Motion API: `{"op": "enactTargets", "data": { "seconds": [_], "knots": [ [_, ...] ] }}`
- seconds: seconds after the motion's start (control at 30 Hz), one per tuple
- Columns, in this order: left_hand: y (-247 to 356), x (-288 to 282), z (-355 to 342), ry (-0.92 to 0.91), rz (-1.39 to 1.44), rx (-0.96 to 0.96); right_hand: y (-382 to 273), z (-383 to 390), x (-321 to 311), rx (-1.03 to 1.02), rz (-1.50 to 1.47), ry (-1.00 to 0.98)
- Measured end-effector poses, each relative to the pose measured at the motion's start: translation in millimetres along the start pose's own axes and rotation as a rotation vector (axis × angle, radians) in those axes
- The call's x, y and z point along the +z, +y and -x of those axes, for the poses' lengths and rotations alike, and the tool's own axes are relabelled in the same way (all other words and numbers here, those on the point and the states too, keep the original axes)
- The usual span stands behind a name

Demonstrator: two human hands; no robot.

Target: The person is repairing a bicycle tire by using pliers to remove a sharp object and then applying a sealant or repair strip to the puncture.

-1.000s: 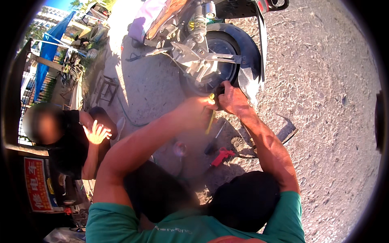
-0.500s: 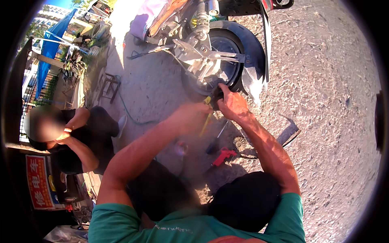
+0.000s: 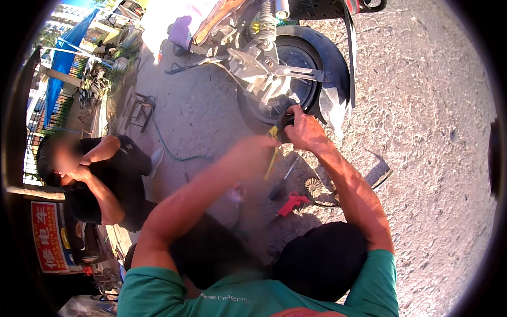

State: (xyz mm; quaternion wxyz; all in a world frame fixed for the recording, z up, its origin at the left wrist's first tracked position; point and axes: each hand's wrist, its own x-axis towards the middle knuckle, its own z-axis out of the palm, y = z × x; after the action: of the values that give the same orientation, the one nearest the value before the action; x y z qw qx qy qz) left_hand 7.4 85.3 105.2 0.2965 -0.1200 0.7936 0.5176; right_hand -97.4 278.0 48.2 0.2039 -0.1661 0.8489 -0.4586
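Note:
My left hand [image 3: 254, 157], smeared by motion, is closed on a pair of yellow-handled pliers [image 3: 273, 131]. One yellow handle sticks out below the fingers. Just to the right, my right hand [image 3: 305, 129] pinches a small dark piece [image 3: 287, 121] at the wheel's lower rim; its shape is mostly hidden by the fingers. The pliers' jaws are close to this dark piece, and I cannot tell whether they touch it. Beyond both hands stands the scooter wheel [image 3: 312, 100] with its black tire, below a metal bracket [image 3: 248, 67] and a shock absorber [image 3: 266, 29].
On the ground between my arms lie a red gun-shaped tool [image 3: 292, 203], a round ribbed part [image 3: 313, 186] and a dark-handled screwdriver [image 3: 280, 187]. A green hose [image 3: 174, 156] runs near a small wooden stool [image 3: 140, 112]. Another person [image 3: 100, 179] sits at the left.
My left hand and the pliers have shifted slightly, and more of the yellow handles shows. My right hand keeps its hold at the wheel. The whole view has moved a little.

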Motion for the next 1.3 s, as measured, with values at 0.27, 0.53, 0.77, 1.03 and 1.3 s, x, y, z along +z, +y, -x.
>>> {"op": "enactTargets", "data": {
  "seconds": [0.27, 0.53, 0.77, 1.03, 1.3],
  "knots": [
    [32.8, 38.3, -1.3, 0.181, 0.308, -0.299, 9.2, 7.7, 2.8, -0.046, -0.102, 0.047],
    [-24.0, 21.1, -8.2, 0.135, 0.000, -0.115, 10.1, 6.5, 6.1, -0.065, -0.113, 0.032],
    [24.4, 21.5, -2.8, 0.129, 0.151, -0.386, 17.5, 5.3, 2.8, -0.056, -0.174, 0.042],
    [-2.1, -6.7, -6.3, -0.020, -0.121, -0.214, 9.4, 8.0, 2.1, -0.009, -0.233, -0.003],
    [5.0, 20.9, -8.4, 0.212, -0.087, -0.201, 8.4, 9.7, -5.4, -0.019, -0.229, 0.000]
  ]
}}
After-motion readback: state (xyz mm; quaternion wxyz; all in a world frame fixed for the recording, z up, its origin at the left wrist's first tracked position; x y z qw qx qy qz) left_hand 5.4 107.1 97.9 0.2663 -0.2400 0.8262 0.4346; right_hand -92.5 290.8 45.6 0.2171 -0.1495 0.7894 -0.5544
